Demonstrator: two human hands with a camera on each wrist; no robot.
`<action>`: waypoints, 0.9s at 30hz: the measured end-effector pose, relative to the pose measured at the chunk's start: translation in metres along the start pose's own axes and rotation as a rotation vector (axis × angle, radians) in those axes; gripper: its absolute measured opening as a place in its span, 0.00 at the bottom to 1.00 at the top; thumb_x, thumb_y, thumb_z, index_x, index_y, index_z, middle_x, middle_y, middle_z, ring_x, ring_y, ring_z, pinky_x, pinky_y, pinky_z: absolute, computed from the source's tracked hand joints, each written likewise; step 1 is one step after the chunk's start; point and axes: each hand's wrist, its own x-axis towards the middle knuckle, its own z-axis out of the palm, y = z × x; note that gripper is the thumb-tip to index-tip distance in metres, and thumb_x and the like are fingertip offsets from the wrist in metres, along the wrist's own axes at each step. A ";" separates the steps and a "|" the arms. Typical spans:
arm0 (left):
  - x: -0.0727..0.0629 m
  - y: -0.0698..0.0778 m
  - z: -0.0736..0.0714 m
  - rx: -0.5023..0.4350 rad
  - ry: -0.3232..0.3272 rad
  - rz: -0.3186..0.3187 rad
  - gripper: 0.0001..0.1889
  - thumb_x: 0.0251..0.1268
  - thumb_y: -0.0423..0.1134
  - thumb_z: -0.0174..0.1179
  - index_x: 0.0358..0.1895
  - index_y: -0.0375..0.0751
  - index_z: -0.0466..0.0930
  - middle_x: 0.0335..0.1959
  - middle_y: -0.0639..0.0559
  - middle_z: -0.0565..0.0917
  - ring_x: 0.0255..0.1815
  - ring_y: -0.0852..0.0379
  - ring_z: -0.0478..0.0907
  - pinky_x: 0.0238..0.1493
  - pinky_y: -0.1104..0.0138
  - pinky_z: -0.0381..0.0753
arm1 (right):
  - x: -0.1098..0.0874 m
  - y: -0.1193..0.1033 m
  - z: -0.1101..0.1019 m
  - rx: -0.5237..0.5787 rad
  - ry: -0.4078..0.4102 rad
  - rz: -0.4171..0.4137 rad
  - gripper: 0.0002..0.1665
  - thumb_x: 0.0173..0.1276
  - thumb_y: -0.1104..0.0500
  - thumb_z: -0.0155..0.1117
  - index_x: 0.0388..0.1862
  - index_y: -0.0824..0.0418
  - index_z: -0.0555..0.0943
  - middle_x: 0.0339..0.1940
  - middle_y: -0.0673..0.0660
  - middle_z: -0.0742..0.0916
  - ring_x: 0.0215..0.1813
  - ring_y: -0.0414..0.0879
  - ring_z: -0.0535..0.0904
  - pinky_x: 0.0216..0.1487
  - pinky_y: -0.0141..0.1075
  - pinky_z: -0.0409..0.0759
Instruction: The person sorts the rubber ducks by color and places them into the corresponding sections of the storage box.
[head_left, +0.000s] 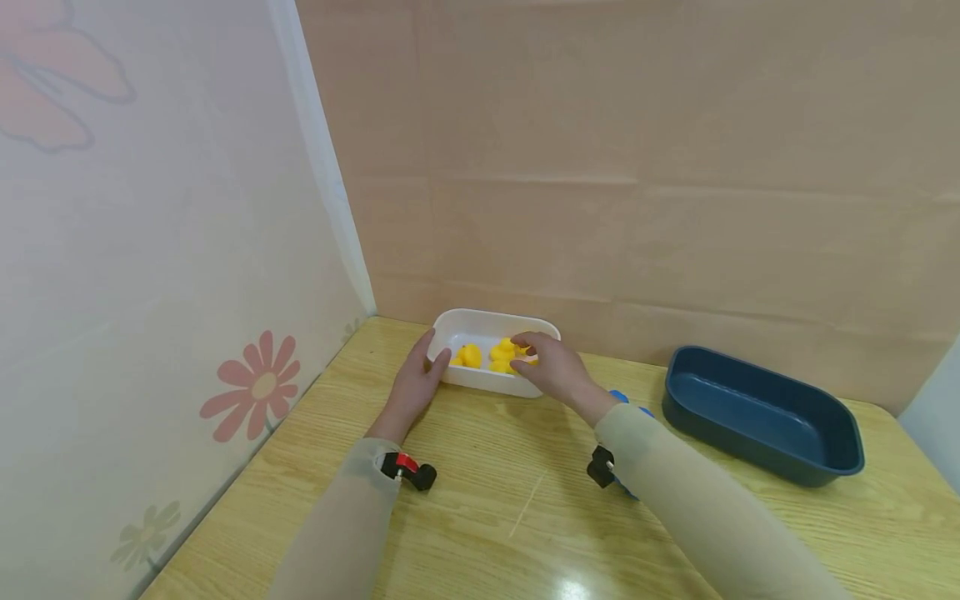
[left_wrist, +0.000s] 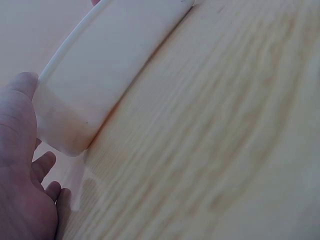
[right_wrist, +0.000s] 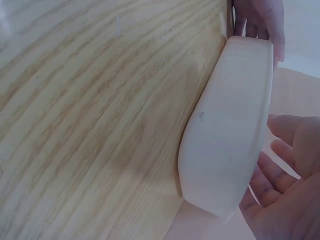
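A white plastic tray stands near the back of the table, holding several small yellow toys that look like rubber ducks. My left hand grips its left end, the thumb at the front rim and the fingers along the end wall. Over the right end reaches my right hand, thumb and fingers bent and apart around the yellow toys there. In the right wrist view the tray wall hides the toys, and the right hand's thumb lies by the rim.
A dark blue rectangular bin stands at the right of the wooden table. Bright blue objects are mostly hidden by my right forearm. Brown paper covers the back, and a flowered wall borders the left.
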 end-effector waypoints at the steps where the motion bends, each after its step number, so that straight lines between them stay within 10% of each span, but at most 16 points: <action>1: 0.000 0.000 0.000 -0.001 -0.002 -0.003 0.42 0.88 0.66 0.49 0.92 0.48 0.53 0.90 0.45 0.59 0.90 0.43 0.54 0.88 0.45 0.54 | -0.001 0.000 -0.001 0.002 0.004 0.000 0.30 0.81 0.55 0.72 0.77 0.62 0.80 0.71 0.63 0.85 0.69 0.63 0.83 0.64 0.60 0.84; 27: -0.005 -0.017 -0.027 0.011 -0.007 -0.010 0.46 0.85 0.72 0.47 0.93 0.52 0.49 0.91 0.44 0.56 0.90 0.40 0.52 0.87 0.41 0.52 | -0.076 0.001 -0.047 -0.024 0.153 -0.056 0.27 0.82 0.53 0.72 0.76 0.56 0.82 0.69 0.57 0.87 0.69 0.59 0.82 0.69 0.64 0.80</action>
